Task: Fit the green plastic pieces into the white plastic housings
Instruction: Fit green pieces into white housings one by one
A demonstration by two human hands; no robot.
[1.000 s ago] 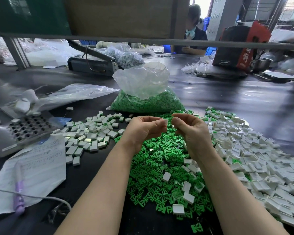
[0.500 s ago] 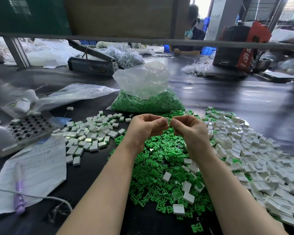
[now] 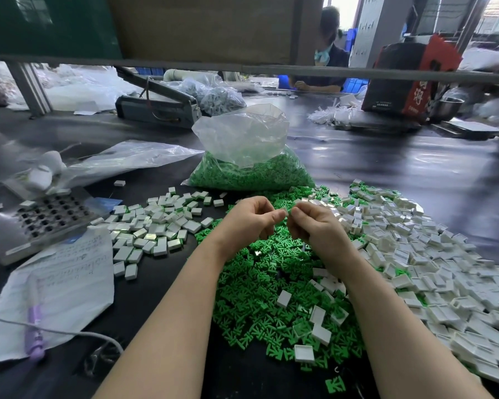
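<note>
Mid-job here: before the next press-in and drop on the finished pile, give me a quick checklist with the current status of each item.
1. Both hands together over the work: ok, left hand and right hand meet fingertip to fingertip.
2. Part seated in the grip: cannot tell, the fingers hide it.
3. Green pieces within reach: ok, heaped under the wrists.
4. Empty white housings available: ok, heaped on the right.
5. Finished pile reachable: ok, on the left.
</note>
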